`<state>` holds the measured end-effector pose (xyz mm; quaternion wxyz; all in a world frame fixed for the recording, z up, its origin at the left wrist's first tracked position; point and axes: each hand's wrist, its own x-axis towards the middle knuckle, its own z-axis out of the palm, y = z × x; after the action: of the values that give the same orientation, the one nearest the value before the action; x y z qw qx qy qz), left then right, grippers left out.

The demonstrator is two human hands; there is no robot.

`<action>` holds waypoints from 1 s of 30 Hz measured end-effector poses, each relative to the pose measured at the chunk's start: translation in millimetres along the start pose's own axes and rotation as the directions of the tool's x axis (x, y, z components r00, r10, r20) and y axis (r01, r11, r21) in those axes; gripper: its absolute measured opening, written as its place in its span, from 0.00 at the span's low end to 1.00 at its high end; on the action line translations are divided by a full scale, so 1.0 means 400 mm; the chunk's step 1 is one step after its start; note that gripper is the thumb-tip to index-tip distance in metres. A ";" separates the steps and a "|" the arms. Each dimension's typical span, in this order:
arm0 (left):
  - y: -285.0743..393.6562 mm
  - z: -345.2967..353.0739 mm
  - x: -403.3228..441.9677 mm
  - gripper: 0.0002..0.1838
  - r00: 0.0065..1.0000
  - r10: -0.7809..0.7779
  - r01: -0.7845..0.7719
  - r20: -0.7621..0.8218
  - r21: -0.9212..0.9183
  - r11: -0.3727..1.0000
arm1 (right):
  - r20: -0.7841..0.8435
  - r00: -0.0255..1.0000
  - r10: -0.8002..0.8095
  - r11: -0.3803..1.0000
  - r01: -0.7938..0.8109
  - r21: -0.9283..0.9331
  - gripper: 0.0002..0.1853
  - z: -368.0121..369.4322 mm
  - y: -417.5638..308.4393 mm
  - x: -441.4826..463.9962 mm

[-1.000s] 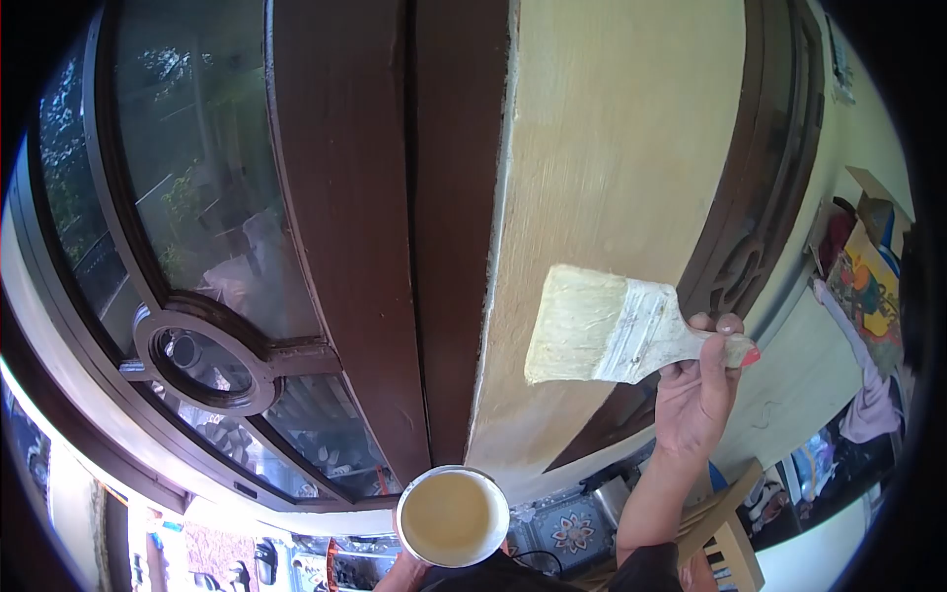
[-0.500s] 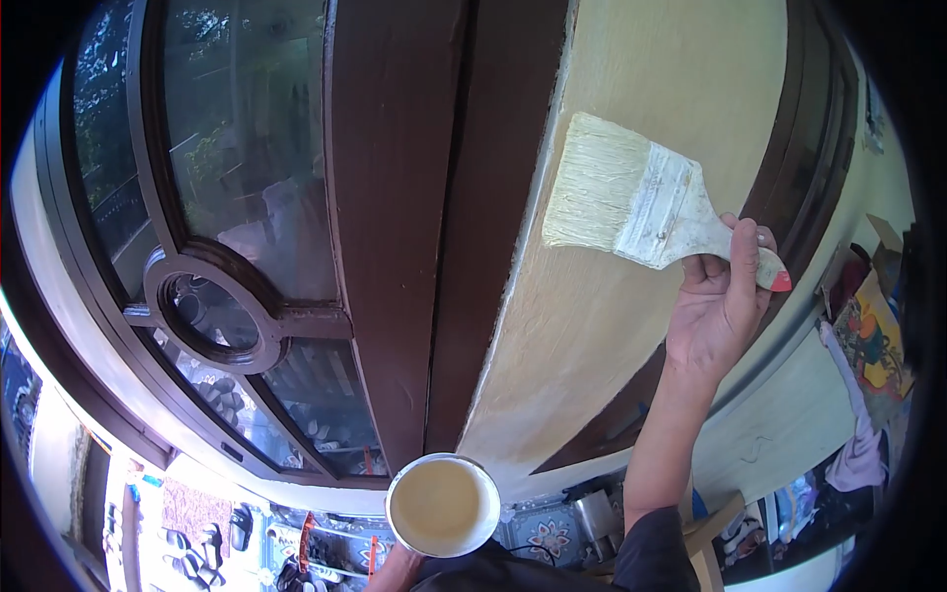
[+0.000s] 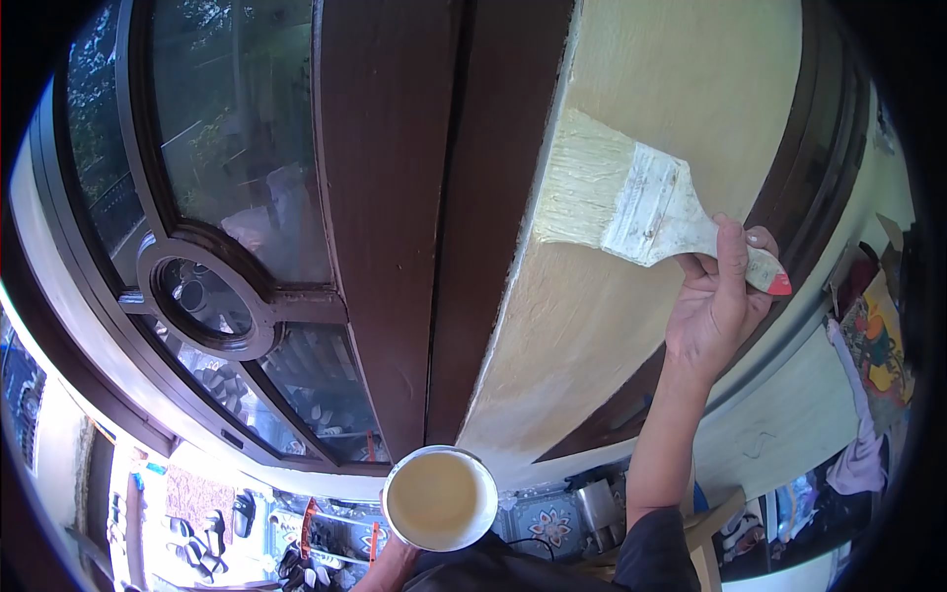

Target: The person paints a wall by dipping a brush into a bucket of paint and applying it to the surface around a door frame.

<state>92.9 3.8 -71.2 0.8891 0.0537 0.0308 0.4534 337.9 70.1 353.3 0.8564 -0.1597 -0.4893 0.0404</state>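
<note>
A wide paintbrush (image 3: 653, 207) with a whitish, paint-smeared ferrule and a red-tipped handle is held by my right hand (image 3: 718, 311), thumb and fingers closed round the handle. Its cream-coated bristles point left and lie against the pale yellow wall strip (image 3: 681, 79), close to its left edge. At the bottom, my left hand (image 3: 395, 562) grips a round container (image 3: 490, 513) of cream-coloured paint (image 3: 436, 501) from its left side. Most of the left hand's fingers are hidden by the container.
Dark brown wooden framing (image 3: 390, 197) borders the strip on its left, beside a glazed window (image 3: 242, 128). Another brown frame (image 3: 804, 148) stands right. Below are patterned floor tiles (image 3: 547, 528) and several shoes (image 3: 202, 543). Cloths (image 3: 856, 464) and boxes lie at right.
The paintbrush has shifted slightly left, and its bristles now blend in with the wall strip. The paint container appears a little higher in view, still in my left hand.
</note>
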 end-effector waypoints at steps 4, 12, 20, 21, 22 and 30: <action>0.007 -0.009 -0.004 0.28 1.000 0.018 -0.018 0.000 0.001 1.000 | -0.013 1.000 0.017 1.000 -0.017 -0.018 0.10 -0.012 0.002 -0.021; 0.001 -0.013 -0.003 0.28 0.999 0.032 -0.032 -0.012 0.004 0.999 | 0.064 0.993 -0.102 0.972 0.113 -0.205 0.13 -0.076 0.008 -0.060; 0.001 -0.023 -0.008 0.29 0.999 0.037 -0.037 -0.012 -0.007 0.999 | 0.122 0.991 -0.052 0.936 0.091 -0.340 0.17 -0.104 -0.015 -0.137; 0.001 -0.025 -0.008 0.29 0.999 0.040 -0.040 -0.011 -0.007 0.999 | 0.132 0.991 -0.036 0.925 0.084 -0.370 0.17 -0.113 -0.016 -0.147; 0.000 -0.027 -0.008 0.29 0.999 0.039 -0.039 -0.012 -0.009 0.999 | 0.132 0.991 -0.034 0.925 0.081 -0.372 0.17 -0.124 -0.017 -0.157; 0.005 -0.032 -0.011 0.29 0.999 0.046 -0.046 -0.015 -0.006 0.999 | 0.094 0.986 0.134 0.964 -0.108 -0.244 0.16 -0.134 -0.039 -0.154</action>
<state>87.3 2.2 -83.6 0.8783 0.0482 0.0346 0.4744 350.1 29.0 282.2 0.7989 -0.2884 -0.5261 0.0425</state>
